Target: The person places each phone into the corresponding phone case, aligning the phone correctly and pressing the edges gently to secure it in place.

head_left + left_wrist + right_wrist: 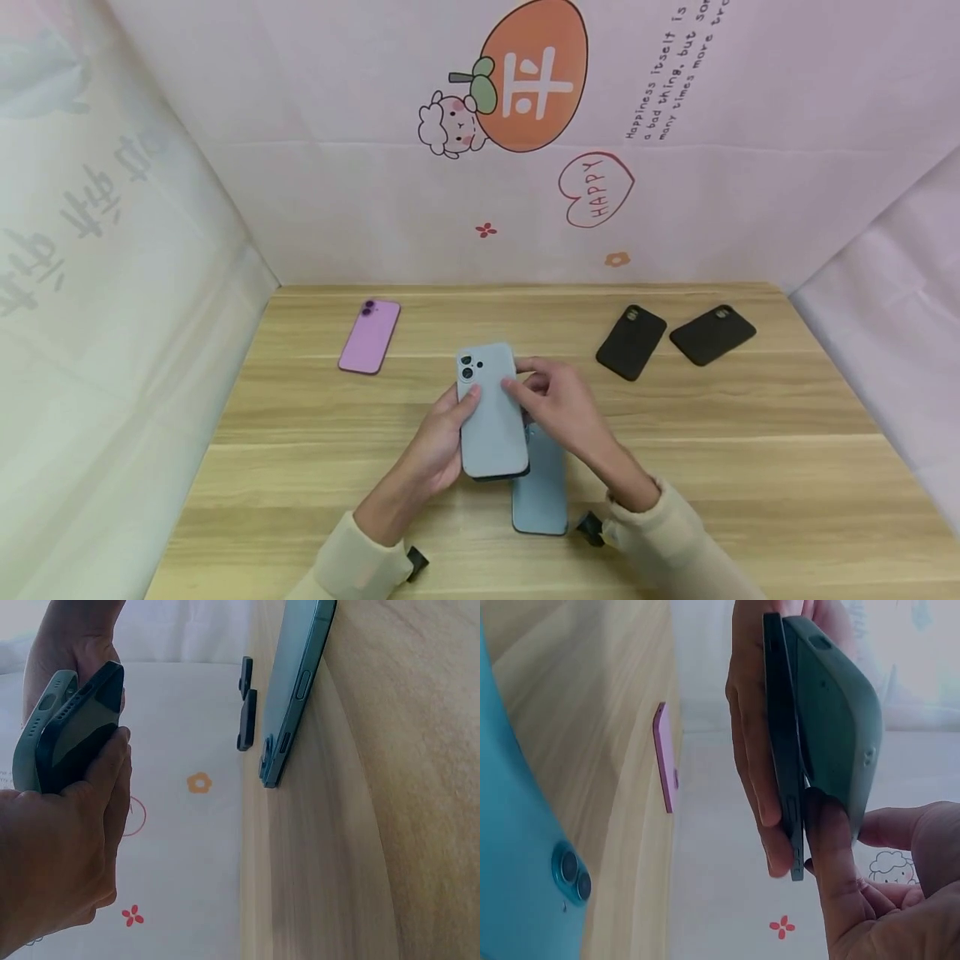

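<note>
In the head view, the left hand (442, 437) grips the pale-blue phone case (492, 421), probably steadying it while the right hand (561, 402) pinches the opposite edge. In the left wrist view, the dark smartphone (79, 739) lies between case and left fingers. In the right wrist view, a right finger (832, 844) sits in their gap, seemingly to part them.

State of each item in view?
Pale blue case: in both hands, gapped along one side
Dark phone: against the case, not fully seated
Left hand: gripping case and phone together
Right hand: pinching case edge, finger in the gap
Blue phone: lying back up
Pink phone: lying back up
Left black phone or case: lying back up
Right black phone or case: lying back up
</note>
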The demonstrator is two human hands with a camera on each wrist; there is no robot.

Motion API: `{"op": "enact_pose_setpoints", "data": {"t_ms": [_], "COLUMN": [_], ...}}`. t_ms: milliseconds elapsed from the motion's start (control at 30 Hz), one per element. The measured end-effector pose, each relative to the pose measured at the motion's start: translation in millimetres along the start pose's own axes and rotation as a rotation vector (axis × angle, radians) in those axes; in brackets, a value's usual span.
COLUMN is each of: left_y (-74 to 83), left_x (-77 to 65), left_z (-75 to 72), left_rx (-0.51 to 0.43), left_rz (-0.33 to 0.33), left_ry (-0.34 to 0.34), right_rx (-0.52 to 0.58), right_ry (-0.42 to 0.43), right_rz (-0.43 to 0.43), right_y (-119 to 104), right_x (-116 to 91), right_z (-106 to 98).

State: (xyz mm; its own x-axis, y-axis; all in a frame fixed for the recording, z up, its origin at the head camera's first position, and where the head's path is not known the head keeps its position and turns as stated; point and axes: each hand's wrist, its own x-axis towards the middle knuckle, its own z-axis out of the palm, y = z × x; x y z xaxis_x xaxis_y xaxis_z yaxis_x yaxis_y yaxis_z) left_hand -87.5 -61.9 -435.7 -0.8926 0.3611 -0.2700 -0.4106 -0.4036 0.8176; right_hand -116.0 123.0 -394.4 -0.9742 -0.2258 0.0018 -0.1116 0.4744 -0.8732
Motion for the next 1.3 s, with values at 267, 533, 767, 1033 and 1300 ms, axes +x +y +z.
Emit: {"op": "enact_pose_setpoints", "data": {"t_ms": [267, 533, 767, 1033, 1300], "left_y": [0.0, -0.3, -1.6, -2.9, 0.7], "left_x": [-0.6, -4.2, -6.9, -7.7, -7.6], "left_z": [-0.7, 3.0, 8.4, 10.5, 11.5], "left_rx": [0.022, 0.082, 0.147, 0.170, 0.182], "left_rz": [0.002, -0.036, -0.036, -0.047, -0.029], "left_ry": [-0.007, -0.049, -0.122, -0.172, -0.129], "right_rx": [-0.072, -0.209, -0.249, -0.214, -0.176], "right_ry": [0.040, 0.119, 0.002, -0.080, -0.079], "right_rz": [-0.070, -0.219, -0.214, -0.200, -0.181], "right_y": [3.1, 7.6, 0.9, 0.3, -1.2], "right_x": [-1.1, 10.8, 21.6, 24.9, 26.4], "right_z": [-7.8, -17.7, -21.9, -16.0, -14.9]}}
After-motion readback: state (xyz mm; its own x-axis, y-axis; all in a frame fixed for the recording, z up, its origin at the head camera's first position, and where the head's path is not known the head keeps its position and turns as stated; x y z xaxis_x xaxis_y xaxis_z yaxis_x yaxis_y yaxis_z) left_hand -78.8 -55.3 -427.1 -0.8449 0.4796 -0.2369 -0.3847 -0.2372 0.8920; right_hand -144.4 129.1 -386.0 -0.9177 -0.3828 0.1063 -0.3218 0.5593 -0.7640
